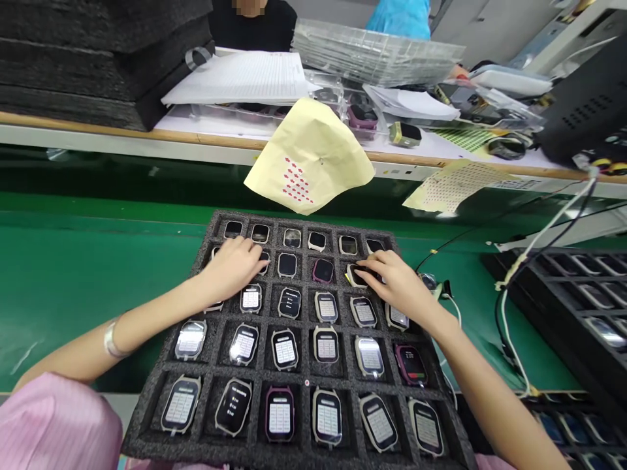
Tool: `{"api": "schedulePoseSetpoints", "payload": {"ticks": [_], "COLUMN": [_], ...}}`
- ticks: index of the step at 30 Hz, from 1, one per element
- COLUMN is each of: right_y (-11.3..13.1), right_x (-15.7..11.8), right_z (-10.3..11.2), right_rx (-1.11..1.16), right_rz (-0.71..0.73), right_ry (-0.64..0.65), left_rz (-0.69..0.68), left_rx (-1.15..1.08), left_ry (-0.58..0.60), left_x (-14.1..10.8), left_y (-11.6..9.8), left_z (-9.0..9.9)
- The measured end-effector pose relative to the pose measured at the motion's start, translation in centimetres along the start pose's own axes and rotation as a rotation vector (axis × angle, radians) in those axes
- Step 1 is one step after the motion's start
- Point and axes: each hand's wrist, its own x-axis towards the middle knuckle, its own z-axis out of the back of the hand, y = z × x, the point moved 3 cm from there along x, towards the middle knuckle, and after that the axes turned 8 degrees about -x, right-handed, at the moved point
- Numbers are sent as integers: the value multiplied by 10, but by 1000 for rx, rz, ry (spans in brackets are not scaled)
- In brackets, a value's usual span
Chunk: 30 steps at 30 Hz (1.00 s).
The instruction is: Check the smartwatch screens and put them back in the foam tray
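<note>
Left hand, fingers bent, is at a dark-screened watch in column 2; right hand, thumb and finger narrowed, touches a pale-rimmed watch in column 5; both sit in row 2 from the far edge of a foam tray on the green surface; whether either is gripped I cannot tell; the step looks like handling watches in their slots; the next move calls for a light edge hold.

Yellow sheet hanging at shelf edge; white papers behind; black foam stack left.
</note>
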Motion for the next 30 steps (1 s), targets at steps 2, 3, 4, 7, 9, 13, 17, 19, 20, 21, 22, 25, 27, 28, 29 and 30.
{"api": "schedulePoseSetpoints", "payload": {"ticks": [2,3,4,7,9,13,17,19,20,21,22,25,27,28,29,30], "right_y": [11,16,19,25,24,17,14,21,25,31,36,54,63,67,69,71], "right_x": [7,7,7,2,-1,0,12,20,25,29,32,40,42,42,41,41], "right_z": [-8,-10,-12,-11,-9,-10,-7,-2,1,4,7,11,8,6,3,0], "right_rx": [-91,-110,-107,-22,70,292,692,982,1115,1232,1333,1580,1692,1729,1754,1767], "right_rz": [-20,-32,-45,-98,-154,-293,-359,-319,-294,-268,-242,-167,-135,-128,-125,-126], "right_ry": [-17,-23,-23,-2,0,-17,-7,36,39,34,28,90,168,204,236,265], "left_rz": [41,55,63,86,108,121,272,326,344,360,377,413,418,426,437,453], "left_rx": [-16,-19,-23,-133,-291,-821,-1494,-1677,-1735,-1780,-1820,-1894,-1879,-1850,-1813,-1777], "left_ry": [-22,-36,-48,-43,-34,-108,-29,-15,-16,-13,-5,20,18,18,17,20], "left_x": [6,7,7,1,-2,-5,-2,2,4,6,7,10,9,8,6,5], "left_y": [-7,-8,-6,4,9,2,-18,-27,-31,-34,-37,-45,-48,-49,-49,-48], "left_z": [-10,-13,-14,-10,-5,7,13,16,16,17,16,12,10,8,7,5]}}
